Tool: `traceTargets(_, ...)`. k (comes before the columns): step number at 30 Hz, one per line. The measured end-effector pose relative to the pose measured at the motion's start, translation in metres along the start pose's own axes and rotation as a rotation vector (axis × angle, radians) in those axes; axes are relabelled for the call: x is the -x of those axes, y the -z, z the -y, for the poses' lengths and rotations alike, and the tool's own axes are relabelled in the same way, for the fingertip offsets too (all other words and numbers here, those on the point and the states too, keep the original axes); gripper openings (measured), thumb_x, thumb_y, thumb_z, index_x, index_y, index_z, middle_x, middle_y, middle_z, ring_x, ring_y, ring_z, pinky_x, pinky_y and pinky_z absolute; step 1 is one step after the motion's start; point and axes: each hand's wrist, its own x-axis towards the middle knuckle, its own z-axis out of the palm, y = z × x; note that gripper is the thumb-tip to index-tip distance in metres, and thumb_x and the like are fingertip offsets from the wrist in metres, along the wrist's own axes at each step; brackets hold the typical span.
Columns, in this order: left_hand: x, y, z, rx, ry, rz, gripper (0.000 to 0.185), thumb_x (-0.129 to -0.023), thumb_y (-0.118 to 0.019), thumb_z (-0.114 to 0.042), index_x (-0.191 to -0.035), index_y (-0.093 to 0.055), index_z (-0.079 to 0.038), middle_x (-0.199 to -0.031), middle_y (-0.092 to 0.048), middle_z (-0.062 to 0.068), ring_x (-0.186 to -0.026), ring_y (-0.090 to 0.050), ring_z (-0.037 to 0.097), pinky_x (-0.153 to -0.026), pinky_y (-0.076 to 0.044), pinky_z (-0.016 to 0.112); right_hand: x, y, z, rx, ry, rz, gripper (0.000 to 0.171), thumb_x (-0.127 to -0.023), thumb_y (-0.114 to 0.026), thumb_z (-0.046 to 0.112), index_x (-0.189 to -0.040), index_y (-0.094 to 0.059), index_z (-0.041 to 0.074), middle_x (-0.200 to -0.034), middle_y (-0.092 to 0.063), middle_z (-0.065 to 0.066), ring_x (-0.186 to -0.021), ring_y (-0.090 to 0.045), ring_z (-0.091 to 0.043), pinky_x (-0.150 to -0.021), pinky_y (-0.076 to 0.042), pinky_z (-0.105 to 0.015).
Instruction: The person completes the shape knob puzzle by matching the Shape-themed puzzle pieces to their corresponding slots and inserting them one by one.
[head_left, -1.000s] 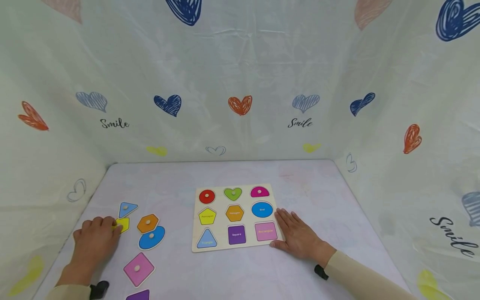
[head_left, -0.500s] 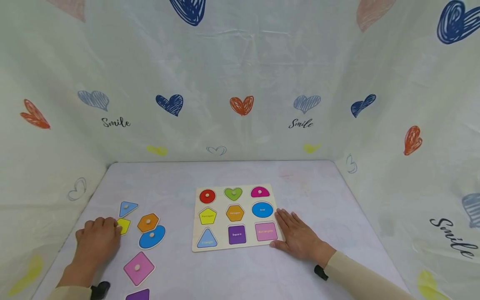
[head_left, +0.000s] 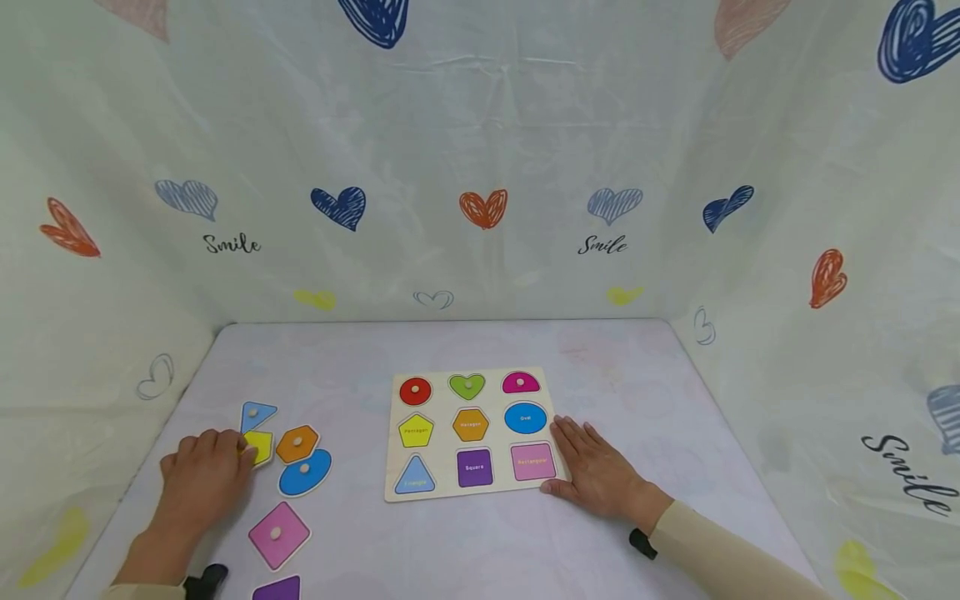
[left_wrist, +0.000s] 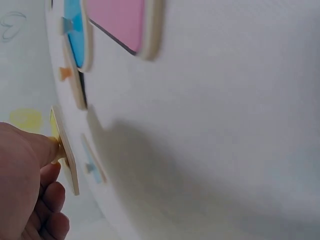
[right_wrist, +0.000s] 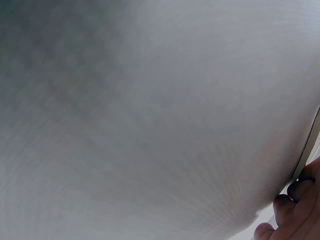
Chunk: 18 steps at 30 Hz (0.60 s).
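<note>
A yellow pentagon puzzle piece point(head_left: 262, 443) is held by my left hand point(head_left: 202, 479), whose thumb and finger pinch its knob. In the left wrist view the pentagon piece point(left_wrist: 71, 167) stands off the table, and the other fingers curl below. Flat beside the wooden shape board point(head_left: 446, 477), my right hand point(head_left: 600, 475) touches its right edge with fingers extended. The board's top row carries knobbed circle, heart and half-circle pieces; its other places show printed shapes with words. Close to my left hand lie a blue triangle piece point(head_left: 256, 415) and an orange hexagon piece point(head_left: 297, 451).
A blue oval piece point(head_left: 305, 479) touches the hexagon. Nearer the front lie a pink piece point(head_left: 285, 546) and a purple piece point(head_left: 277, 590), cut off by the frame. White cloth covers the table point(head_left: 480, 558); a heart-printed curtain point(head_left: 525, 125) surrounds it.
My left hand has drawn back slightly, then moved right with the pentagon, which now looks raised and covers part of the triangle. The right hand and board stay put.
</note>
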Motion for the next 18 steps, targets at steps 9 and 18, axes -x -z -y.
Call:
traceTargets(9,-0.003,0.005,-0.024,0.047,-0.085,-0.019,0.032,-0.093,-0.078,-0.014,-0.109,-0.062,0.008,-0.103,-0.059,0.030,-0.104,-0.046,0.052,-0.085,-0.038,0.069,0.001,0.002,0.001,-0.012,0.007,-0.005,0.103,-0.099,-0.041,0.079,-0.166,-0.025,0.002,-0.173,-0.027,-0.015,-0.161,-0.026,-0.034,-0.129,-0.022,-0.053)
traceTargets(18,-0.006,0.003,-0.038,0.061,-0.145,0.001,0.033,-0.095,-0.077,-0.016,-0.114,-0.061,0.006,-0.105,-0.059,0.028,-0.105,-0.048,0.051,-0.083,-0.039,0.066,0.000,0.002,0.001,-0.017,0.007,-0.012,0.103,-0.099,-0.041,0.078,-0.166,-0.025,0.001,-0.173,-0.027,-0.015,-0.161,-0.025,-0.034,-0.129,-0.022,-0.053)
